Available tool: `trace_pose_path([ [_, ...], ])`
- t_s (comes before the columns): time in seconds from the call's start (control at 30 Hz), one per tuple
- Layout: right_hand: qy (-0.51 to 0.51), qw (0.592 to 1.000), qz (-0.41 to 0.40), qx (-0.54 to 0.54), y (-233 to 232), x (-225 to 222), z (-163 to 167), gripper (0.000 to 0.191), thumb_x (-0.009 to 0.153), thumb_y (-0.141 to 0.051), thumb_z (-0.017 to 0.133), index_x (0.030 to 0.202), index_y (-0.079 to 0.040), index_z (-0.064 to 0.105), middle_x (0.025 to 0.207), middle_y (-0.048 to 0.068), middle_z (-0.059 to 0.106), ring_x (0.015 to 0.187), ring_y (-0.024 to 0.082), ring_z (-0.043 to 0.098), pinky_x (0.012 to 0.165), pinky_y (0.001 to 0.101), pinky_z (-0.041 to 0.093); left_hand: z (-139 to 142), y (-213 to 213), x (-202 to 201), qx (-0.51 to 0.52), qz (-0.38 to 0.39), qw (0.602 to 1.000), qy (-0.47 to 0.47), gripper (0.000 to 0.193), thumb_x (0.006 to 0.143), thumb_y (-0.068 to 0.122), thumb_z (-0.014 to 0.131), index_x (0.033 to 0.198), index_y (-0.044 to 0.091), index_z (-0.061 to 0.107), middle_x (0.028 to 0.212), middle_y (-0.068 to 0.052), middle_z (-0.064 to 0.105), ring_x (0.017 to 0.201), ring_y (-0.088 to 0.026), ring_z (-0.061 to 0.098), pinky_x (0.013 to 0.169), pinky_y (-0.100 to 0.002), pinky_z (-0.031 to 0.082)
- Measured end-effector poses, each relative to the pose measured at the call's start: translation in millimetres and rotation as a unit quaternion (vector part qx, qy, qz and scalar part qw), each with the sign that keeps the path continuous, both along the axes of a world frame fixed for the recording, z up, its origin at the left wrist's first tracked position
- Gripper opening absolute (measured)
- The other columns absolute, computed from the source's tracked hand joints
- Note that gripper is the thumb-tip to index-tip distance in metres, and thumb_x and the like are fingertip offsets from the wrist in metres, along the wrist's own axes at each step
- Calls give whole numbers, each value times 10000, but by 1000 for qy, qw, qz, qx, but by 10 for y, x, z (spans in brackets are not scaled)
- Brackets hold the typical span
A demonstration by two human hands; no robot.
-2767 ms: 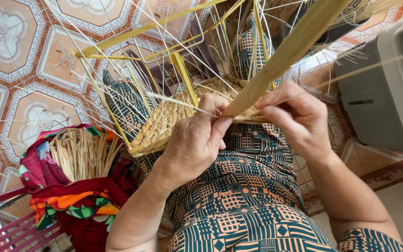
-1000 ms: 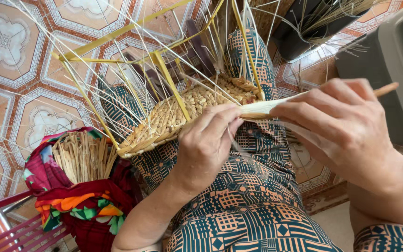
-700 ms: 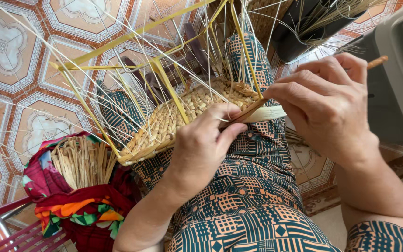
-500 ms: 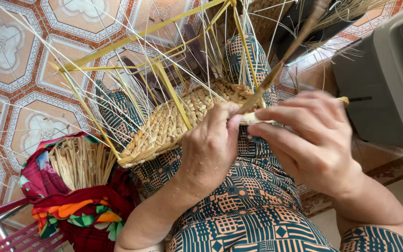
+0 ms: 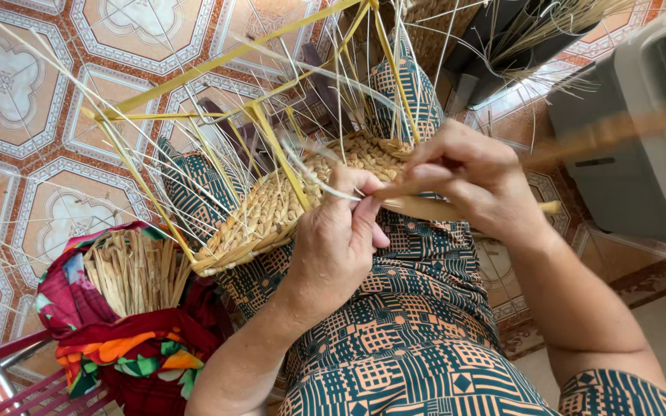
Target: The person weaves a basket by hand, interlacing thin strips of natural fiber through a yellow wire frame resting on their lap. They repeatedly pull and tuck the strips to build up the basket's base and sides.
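Tiled floor [image 5: 55, 177]; hands pinching straw weave [image 5: 287, 208]

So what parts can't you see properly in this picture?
Head view only:
- Near edge of the woven straw piece: hidden behind the left hand.
- Stick in the right hand: its far end is blurred.
- Bundle of straw: its lower part is wrapped in colourful cloth.
- Grey box: cut off by the right edge.
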State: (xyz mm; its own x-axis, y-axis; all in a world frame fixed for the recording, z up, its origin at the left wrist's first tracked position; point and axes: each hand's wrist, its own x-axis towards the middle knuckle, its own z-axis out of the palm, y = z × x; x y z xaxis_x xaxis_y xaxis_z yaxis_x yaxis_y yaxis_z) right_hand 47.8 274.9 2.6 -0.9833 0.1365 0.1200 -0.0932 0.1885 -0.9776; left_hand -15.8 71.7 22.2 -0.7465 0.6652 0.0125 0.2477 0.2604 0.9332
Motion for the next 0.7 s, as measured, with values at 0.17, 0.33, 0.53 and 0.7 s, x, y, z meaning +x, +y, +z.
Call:
trace_pose_path([
  [0.17, 83, 991, -77, -72, -90, 240, -179, 95, 937, 58, 615, 1006, -1, 642, 997, 83, 667, 899, 131, 637, 792, 252, 540, 23, 136, -187, -95, -26, 992, -76, 81, 1071, 139, 516, 1115, 76, 490, 804, -27, 699, 559, -146, 738, 445, -288, 558],
  [0.33, 187, 980, -24, 64, -18, 174, 56, 148, 960, 124, 634, 1056, 11, 644, 1123, 159, 721, 989, 159, 732, 791, 218, 616, -25, 291, -202, -70, -34, 971, 227, 120, 974, 79, 648, 1014, 67, 536, 894, -85, 681, 745, -239, 727, 617, -362, 600],
  [0.53, 80, 983, -56, 153, 119, 89, 382, 287, 862, 115, 708, 1110, 86, 567, 1165, 231, 707, 929, 184, 674, 765, 275, 565, 44, 198, -160, -50, -53, 982, 175, 95, 960, 75, 682, 1028, 75, 615, 934, -70, 695, 763, -233, 732, 640, -365, 599],
  [0.7, 160, 948, -126, 246, 177, 231, 392, 312, 847, -97, 793, 1065, -2, 591, 1212, 131, 691, 1180, 275, 689, 1138, 445, 400, 73, 150, -92, -63, -62, 989, 117, 131, 911, 154, 727, 1031, 106, 705, 913, -31, 732, 680, -177, 735, 573, -335, 585],
])
